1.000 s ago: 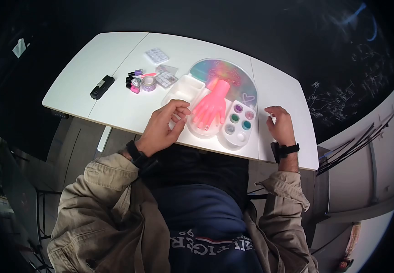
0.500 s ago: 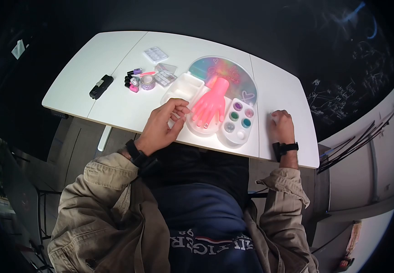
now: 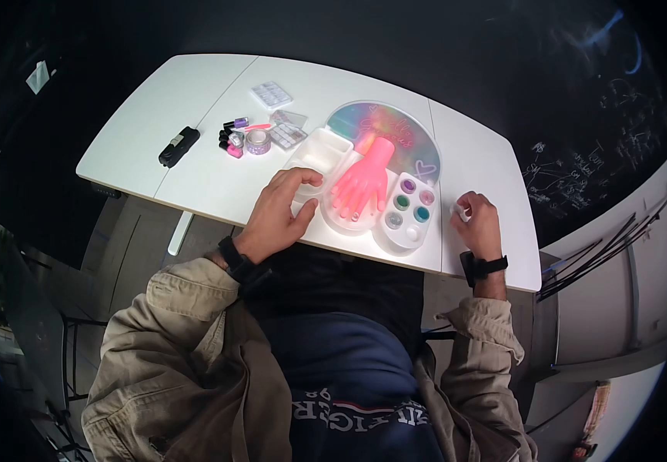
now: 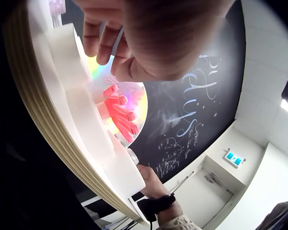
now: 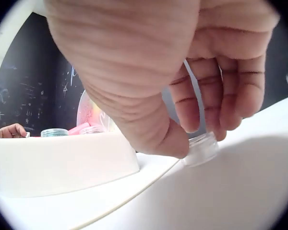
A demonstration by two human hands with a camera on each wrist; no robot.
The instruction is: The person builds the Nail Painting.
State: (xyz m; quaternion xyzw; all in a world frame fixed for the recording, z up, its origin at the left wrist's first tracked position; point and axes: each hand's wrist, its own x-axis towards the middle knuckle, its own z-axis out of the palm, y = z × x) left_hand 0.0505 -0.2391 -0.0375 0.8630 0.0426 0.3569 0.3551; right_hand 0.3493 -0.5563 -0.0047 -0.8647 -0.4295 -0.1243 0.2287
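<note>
My right hand (image 3: 479,225) pinches a small clear jar (image 5: 201,149) between thumb and fingers, low over the white tabletop on the right. At the left side of the white tray (image 3: 325,146), my left hand (image 3: 278,212) hovers with relaxed fingers, its index finger reaching forward and thumb apart. Between the two hands a pink model hand (image 3: 364,181) lies fingers toward me on the tray. Its ring-like shiny spot shows near one fingertip. To its right is a white holder (image 3: 404,237) with several glitter pots, one purple pot (image 3: 408,185) among them, and one vacant round well.
Nail polish bottles (image 3: 233,142), a roll of glittery tape (image 3: 257,142), and nail tip boxes (image 3: 287,135) lie at the back left. A black device (image 3: 178,146) sits farther left. An iridescent half-round panel (image 3: 406,138) stands behind the model hand.
My right hand has lowered and turned slightly, keeping near the table's right side. The left hand's index finger and thumb have spread farther apart. The tray and model hand stay in place.
</note>
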